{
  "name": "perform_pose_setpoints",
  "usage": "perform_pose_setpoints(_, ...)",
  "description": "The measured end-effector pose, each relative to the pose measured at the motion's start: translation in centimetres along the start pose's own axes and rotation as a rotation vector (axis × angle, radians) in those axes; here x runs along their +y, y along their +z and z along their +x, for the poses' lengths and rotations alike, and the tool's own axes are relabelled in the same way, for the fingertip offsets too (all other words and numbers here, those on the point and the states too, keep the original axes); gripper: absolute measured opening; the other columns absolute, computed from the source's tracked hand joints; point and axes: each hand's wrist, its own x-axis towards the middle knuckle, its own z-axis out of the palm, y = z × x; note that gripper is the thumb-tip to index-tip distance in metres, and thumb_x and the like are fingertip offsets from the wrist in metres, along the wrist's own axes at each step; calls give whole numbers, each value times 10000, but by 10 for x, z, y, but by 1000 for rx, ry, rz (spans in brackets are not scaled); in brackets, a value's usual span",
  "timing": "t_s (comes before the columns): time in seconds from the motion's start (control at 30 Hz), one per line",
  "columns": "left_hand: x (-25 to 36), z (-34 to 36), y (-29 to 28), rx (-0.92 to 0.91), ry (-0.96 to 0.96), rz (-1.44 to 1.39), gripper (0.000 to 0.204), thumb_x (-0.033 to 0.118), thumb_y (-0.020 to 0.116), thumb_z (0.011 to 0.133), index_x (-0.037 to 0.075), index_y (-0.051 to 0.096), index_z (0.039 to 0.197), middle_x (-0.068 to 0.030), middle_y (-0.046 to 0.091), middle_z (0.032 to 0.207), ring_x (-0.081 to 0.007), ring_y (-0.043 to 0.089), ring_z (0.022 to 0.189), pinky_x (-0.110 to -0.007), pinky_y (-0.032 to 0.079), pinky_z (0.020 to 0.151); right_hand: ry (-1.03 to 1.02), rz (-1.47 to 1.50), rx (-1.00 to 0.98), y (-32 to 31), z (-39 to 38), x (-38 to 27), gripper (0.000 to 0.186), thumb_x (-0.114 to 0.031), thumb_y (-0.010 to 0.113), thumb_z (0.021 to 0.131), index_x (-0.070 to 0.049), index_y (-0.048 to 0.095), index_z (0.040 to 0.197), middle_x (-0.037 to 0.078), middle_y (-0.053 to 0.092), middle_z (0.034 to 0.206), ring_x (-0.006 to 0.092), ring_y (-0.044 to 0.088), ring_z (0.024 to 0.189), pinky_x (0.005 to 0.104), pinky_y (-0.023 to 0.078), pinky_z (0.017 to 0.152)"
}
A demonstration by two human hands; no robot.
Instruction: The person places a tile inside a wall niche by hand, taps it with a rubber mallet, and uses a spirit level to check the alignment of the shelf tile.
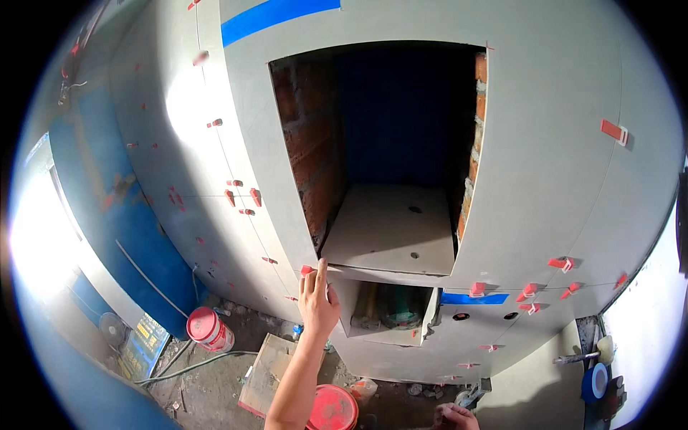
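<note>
My left hand (317, 301) reaches up to the lower left corner of a brick-sided niche (301, 158) in a grey tiled wall, index finger extended, fingertips at the edge beside a red levelling wedge (306, 271). Inside the niche lies a grey tile shelf (387, 222) with small holes. Below it is a smaller opening (390, 307) with dim contents. At the bottom edge my right hand (453, 417) is curled and partly out of frame; what it holds, if anything, I cannot make out.
Red clips (614, 131) and blue tape (279, 18) mark the wall. Below are red buckets (331, 408), a wooden board (265, 369), a hose (186, 369) and rubble. A blue tape roll (594, 381) and tools sit at the right. A blue wall and fan (112, 330) are at left.
</note>
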Motion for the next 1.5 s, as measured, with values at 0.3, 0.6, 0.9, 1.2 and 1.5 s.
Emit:
perform_pose_setpoints(0.3, 58, -8, 20, -5, 66, -102, 628, -28, 591, 758, -47, 468, 1373, -165, 562, 1032, -342, 530, 915, -418, 467, 829, -51, -43, -175, 23, 22, -13, 235, -246, 667, 916, -82, 648, 1082, -4, 621, 872, 108, 565, 752, 257, 440, 657)
perform_pose_setpoints(0.6, 133, -5, 34, -84, 213, -274, 587, -22, 634, 734, -59, 530, 1311, -148, 565, 1095, -352, 555, 949, -413, 488, 824, -79, -57, -179, 2, 57, 11, 248, -257, 641, 936, -55, 632, 1078, 28, 629, 912, 155, 594, 810, 319, 500, 735)
perform_pose_setpoints(0.9, 175, -14, 44, -237, 213, -577, 510, -10, 647, 766, 42, 597, 1271, -127, 607, 1047, -325, 570, 954, -386, 485, 853, 11, 152, -177, -21, 37, 13, 303, -164, 554, 971, 59, 593, 1173, 100, 651, 1011, 208, 635, 882, 356, 516, 849)
perform_pose_setpoints(1.2, 152, -98, 24, -683, -78, -840, 452, 74, 693, 812, 71, 617, 1257, -78, 621, 1009, -174, 574, 794, -289, 481, 678, -37, 274, -222, -24, 30, 30, 323, -193, 620, 936, 39, 601, 1159, 81, 634, 975, 192, 611, 876, 325, 495, 832)
perform_pose_setpoints(1.5, 166, -140, 34, -1092, -160, -853, 501, 91, 671, 796, 71, 594, 1291, -89, 618, 1033, -165, 595, 832, -269, 501, 666, -155, 129, -180, -37, 20, 32, 368, -255, 635, 948, -28, 619, 1237, 8, 637, 1016, 100, 575, 896, 251, 472, 798)
